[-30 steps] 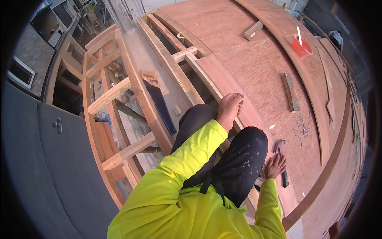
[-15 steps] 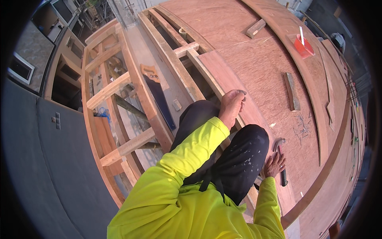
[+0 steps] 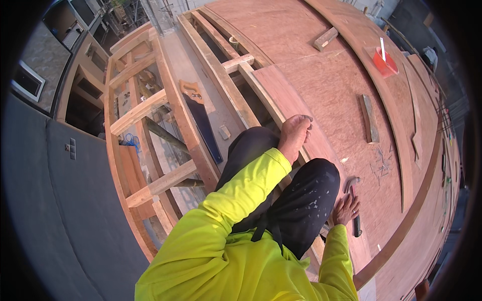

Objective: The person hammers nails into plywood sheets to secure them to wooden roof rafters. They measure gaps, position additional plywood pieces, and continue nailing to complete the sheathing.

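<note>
Hammer (image 3: 353, 189), one, lies on the reddish plywood (image 3: 311, 75); the right hand's (image 3: 344, 209) loosely spread fingers touch its handle. Left hand (image 3: 295, 135) curls over the plywood's edge, contents unclear. On the plywood: two short blocks (image 3: 369, 119), one red container (image 3: 385, 66). Left of it: one saw (image 3: 203, 128), grey wall (image 3: 30, 185).

Left hand (image 3: 295, 134): inside of its curl hidden.
Hammer (image 3: 357, 224): handle partly hidden by right hand (image 3: 344, 210).
Nails (image 3: 382, 163): too small to count.

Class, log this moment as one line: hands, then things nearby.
left hand: curled, over plywood strip | right hand: spread, at claw hammer | nearby: loose nails, handsaw
</note>
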Available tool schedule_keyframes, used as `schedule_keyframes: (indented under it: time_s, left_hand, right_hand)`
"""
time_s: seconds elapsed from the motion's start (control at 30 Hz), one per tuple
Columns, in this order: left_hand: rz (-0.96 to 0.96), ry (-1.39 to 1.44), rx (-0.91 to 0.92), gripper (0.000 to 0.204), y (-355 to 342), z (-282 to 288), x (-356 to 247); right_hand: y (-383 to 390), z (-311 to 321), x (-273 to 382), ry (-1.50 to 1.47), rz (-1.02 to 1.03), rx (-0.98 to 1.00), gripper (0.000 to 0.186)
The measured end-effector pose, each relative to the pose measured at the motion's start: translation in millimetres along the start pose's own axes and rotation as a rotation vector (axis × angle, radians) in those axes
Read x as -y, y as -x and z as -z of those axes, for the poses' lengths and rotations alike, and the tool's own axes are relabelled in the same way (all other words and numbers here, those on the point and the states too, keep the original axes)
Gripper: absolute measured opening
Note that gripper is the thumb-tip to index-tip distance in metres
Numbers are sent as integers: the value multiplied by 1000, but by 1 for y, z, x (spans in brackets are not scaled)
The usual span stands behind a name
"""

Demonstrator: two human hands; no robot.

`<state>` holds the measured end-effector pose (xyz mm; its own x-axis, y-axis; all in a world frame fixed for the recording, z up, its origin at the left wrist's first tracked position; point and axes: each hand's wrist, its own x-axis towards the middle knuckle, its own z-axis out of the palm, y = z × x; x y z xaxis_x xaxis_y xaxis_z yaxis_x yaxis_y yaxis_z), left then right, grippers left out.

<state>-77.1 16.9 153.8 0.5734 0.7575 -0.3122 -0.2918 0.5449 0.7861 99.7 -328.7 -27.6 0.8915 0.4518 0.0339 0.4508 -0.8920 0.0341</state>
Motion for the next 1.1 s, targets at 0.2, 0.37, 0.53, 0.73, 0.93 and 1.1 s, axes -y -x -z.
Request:
schedule_keyframes:
  time_s: [0.2,0.37,0.53,0.73,0.93,1.1]
  left_hand:
    - [-2,-7,-14,14,1,-3,1]
    - [3,1,-13,14,-1,-4,3]
    - [-30,-9,-23,17,-6,-1,9]
    - [-107,-143,-62,20,-18,-1,21]
    - [-275,-232,-53,23,-25,1,25]
    - [-659,-98,64,18,29,21,-30]
  right_hand:
    - [-1,-4,-2,28,-13,2,60]
    - [-2,-3,-4,27,-12,2,61]
    - [-1,2,1,48,-19,70,64]
    - [-4,2,0,122,-23,101,65]
    - [-21,2,-15,164,20,163,67]
    - [-37,7,-13,38,-35,270,61]
